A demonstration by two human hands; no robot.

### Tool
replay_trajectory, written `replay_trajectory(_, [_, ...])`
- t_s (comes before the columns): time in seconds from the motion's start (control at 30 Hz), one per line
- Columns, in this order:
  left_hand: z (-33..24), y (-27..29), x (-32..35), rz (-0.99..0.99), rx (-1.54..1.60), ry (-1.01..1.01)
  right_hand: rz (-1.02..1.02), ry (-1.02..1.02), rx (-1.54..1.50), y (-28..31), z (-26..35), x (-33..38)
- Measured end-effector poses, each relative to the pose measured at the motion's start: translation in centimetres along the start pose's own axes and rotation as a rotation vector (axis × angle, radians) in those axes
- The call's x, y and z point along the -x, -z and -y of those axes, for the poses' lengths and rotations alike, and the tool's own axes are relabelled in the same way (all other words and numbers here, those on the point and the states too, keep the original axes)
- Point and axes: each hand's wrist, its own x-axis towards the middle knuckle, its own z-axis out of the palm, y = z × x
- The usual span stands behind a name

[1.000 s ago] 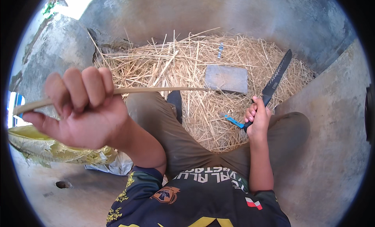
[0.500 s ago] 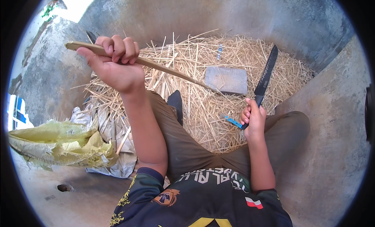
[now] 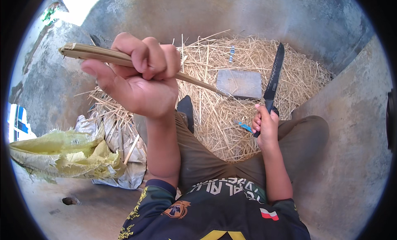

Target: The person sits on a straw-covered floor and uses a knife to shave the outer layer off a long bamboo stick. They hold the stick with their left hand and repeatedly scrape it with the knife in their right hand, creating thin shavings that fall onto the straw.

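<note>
My left hand (image 3: 144, 89) is raised, its fingers wrapped round a long tan stick (image 3: 97, 55) that looks like split bamboo. The stick's thick end points up and to the left; its thin end slants down to the near edge of a grey block (image 3: 240, 84). That block lies flat on a bed of straw (image 3: 219, 126). At the right, my right hand (image 3: 266, 126) closes round the handle of a black knife (image 3: 274, 74), blade pointing up and away. The blade stands apart from the stick. Beside this hand, a small bright blue thing (image 3: 245, 126) shows on the straw.
A torn yellowish sack (image 3: 62, 155) lies at the left beside crumpled whitish sheeting (image 3: 134, 174). Concrete walls (image 3: 231, 17) close in behind and at the right. Past the block rests a small watch-like thing (image 3: 232, 54). My bent legs (image 3: 306, 134) frame the straw.
My left hand has come closer to the camera and shifted right, still gripping the stick. The knife has tipped slightly left with my right hand. The block has stayed in place.
</note>
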Motion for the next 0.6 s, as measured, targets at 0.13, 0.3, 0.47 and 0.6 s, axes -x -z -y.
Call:
replay_trajectory(0.13, [0.8, -1.0, 0.1, 0.05, 0.038, 0.041, 0.02, 0.009, 0.067, -0.3, -0.5, 0.1])
replay_trajectory(0.3, [1.0, -0.5, 0.1, 0.049, 0.013, 0.033, 0.043, -0.002, 0.074, -0.1, -0.7, 0.2])
replay_trajectory(0.47, [1.3, 0.7, -0.4, -0.006, -0.092, 0.05, 0.053, -0.026, 0.063, -0.3, -0.7, 0.4])
replay_trajectory(0.6, [1.8, 1.4, -0.5, -0.038, -0.098, 0.096, 0.064, -0.027, 0.088, -0.4, -0.7, 0.5])
